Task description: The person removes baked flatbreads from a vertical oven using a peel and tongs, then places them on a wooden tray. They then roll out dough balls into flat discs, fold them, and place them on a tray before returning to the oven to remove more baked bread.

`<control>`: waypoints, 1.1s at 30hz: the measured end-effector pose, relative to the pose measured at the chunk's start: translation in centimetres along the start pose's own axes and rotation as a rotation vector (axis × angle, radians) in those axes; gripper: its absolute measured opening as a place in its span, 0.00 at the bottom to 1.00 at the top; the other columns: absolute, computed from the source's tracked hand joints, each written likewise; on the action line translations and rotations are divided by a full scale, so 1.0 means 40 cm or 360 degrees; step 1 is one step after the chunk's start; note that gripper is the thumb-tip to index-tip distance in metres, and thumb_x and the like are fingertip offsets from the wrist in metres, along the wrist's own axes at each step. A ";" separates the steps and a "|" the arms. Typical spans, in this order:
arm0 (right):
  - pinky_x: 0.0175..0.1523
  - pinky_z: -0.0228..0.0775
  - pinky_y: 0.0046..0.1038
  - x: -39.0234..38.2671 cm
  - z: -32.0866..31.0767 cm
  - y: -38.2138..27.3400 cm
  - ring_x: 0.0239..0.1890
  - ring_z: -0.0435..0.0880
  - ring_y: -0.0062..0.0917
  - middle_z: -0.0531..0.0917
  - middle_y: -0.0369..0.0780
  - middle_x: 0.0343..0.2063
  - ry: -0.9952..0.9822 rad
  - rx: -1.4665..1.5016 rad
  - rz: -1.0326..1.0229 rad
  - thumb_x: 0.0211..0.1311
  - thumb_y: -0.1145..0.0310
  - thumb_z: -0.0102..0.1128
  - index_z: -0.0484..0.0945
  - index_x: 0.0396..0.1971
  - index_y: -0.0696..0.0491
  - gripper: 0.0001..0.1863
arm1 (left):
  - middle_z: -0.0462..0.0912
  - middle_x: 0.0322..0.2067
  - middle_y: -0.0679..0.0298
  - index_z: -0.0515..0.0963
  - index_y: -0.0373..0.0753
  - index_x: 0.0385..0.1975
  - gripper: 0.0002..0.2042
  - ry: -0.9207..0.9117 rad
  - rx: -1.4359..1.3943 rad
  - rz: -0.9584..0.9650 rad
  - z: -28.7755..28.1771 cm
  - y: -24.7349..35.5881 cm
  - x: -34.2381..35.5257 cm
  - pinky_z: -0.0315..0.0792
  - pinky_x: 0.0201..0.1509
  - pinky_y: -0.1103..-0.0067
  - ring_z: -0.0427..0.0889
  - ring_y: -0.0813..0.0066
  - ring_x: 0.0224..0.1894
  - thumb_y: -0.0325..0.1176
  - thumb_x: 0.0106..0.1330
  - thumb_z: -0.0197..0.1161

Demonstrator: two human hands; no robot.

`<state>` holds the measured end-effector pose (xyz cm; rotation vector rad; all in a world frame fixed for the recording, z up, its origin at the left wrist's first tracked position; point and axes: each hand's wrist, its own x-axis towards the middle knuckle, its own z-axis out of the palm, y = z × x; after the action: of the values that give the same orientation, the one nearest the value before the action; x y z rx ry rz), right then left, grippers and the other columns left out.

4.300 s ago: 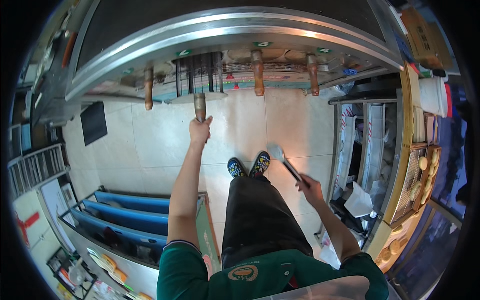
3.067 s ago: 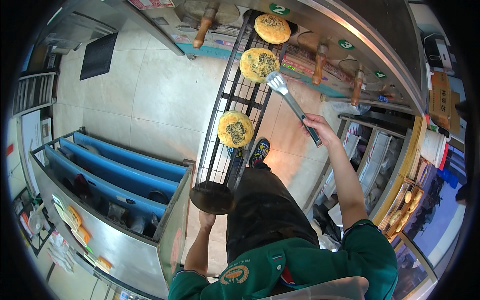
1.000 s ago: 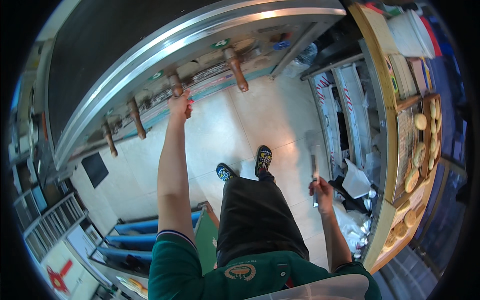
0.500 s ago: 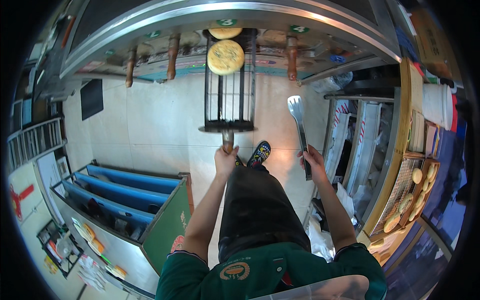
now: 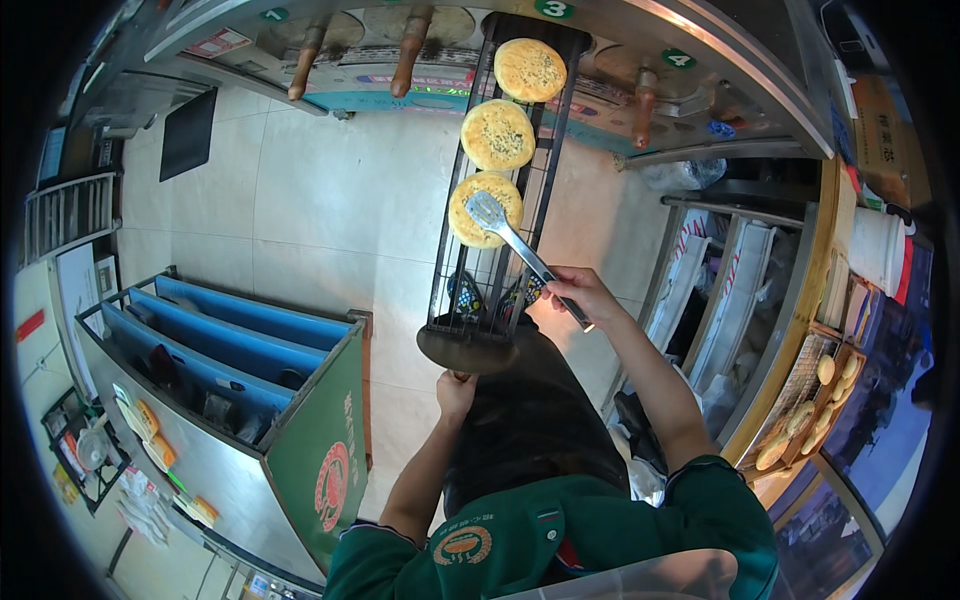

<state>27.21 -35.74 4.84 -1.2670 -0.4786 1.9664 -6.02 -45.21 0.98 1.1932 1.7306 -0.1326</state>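
Right of the right hand (image 5: 580,290), the floor (image 5: 600,225) is free up to the shelf (image 5: 716,285); farther ahead, a handle (image 5: 644,108) juts out. Leftward, the rack (image 5: 549,180) and its three breads (image 5: 498,135) bar the way. The left hand (image 5: 456,393) has the plate (image 5: 467,349) just ahead, the apron (image 5: 535,430) rightward, and open floor leftward to the cabinet (image 5: 305,470).

- The shirt (image 5: 610,510) was green, short-sleeved, with striped cuffs (image 5: 397,532).
- An orange emblem (image 5: 462,546) marked its left side.
- The apron (image 5: 540,430) was black.
- The shoes (image 5: 465,294) were dark, multicolour-patterned.

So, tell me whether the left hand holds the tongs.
No, the right hand holds the tongs, while the left hand holds the rack.
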 end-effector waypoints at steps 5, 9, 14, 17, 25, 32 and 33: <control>0.34 0.74 0.22 -0.071 0.040 -0.095 0.29 0.80 0.18 0.83 0.34 0.33 0.0895 -0.1637 -0.0940 0.55 0.73 0.66 0.82 0.50 0.52 0.19 | 0.85 0.25 0.52 0.81 0.34 0.25 0.15 0.0069 -0.0079 0.0046 -0.007 -0.050 -0.014 0.76 0.34 0.66 0.85 0.51 0.31 0.42 0.56 0.73; 0.35 0.76 0.24 0.017 0.019 -0.209 0.32 0.82 0.24 0.83 0.33 0.37 0.1444 -0.2733 -0.1667 0.45 0.76 0.67 0.83 0.49 0.46 0.25 | 0.84 0.23 0.53 0.81 0.34 0.23 0.16 0.0166 -0.0104 0.0076 0.005 -0.057 -0.017 0.76 0.35 0.67 0.85 0.52 0.30 0.42 0.54 0.74; 0.36 0.76 0.24 0.056 -0.057 -0.245 0.34 0.83 0.24 0.83 0.33 0.40 0.1461 -0.3007 -0.1725 0.44 0.76 0.65 0.82 0.51 0.43 0.28 | 0.83 0.21 0.53 0.80 0.34 0.20 0.16 0.0132 -0.0130 0.0051 0.002 -0.063 -0.015 0.76 0.34 0.66 0.85 0.52 0.29 0.42 0.53 0.75; 0.37 0.76 0.23 -0.035 -0.131 -0.190 0.34 0.83 0.24 0.83 0.34 0.40 0.1495 -0.2916 -0.1500 0.49 0.75 0.64 0.80 0.54 0.44 0.27 | 0.83 0.21 0.53 0.80 0.35 0.20 0.16 0.0133 -0.0083 0.0054 -0.005 -0.065 -0.018 0.76 0.33 0.66 0.84 0.51 0.28 0.42 0.53 0.75; 0.35 0.75 0.21 -0.097 -0.174 -0.042 0.32 0.82 0.19 0.85 0.40 0.37 0.0511 -0.0040 -0.0117 0.70 0.65 0.56 0.76 0.51 0.60 0.17 | 0.83 0.22 0.52 0.81 0.36 0.22 0.13 0.0243 0.0040 0.0197 0.006 -0.148 -0.060 0.75 0.33 0.63 0.83 0.48 0.30 0.40 0.52 0.73; 0.30 0.72 0.19 0.122 -0.071 -0.168 0.27 0.81 0.19 0.85 0.37 0.36 0.0342 0.0022 -0.0106 0.67 0.67 0.58 0.77 0.51 0.58 0.16 | 0.85 0.36 0.49 0.84 0.38 0.37 0.15 0.0274 -0.0166 0.0266 -0.041 -0.294 -0.154 0.76 0.45 0.62 0.83 0.47 0.43 0.41 0.55 0.66; 0.31 0.73 0.19 0.128 -0.063 -0.182 0.28 0.81 0.19 0.85 0.37 0.36 0.0339 -0.0087 -0.0193 0.67 0.68 0.59 0.77 0.52 0.58 0.16 | 0.85 0.38 0.49 0.83 0.38 0.40 0.17 0.0289 -0.0177 0.0274 -0.048 -0.306 -0.164 0.75 0.48 0.62 0.83 0.47 0.45 0.42 0.55 0.66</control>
<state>30.96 -27.32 5.28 -1.4293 -0.4931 1.7061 -16.36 -54.62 1.93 1.2974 1.7563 0.1783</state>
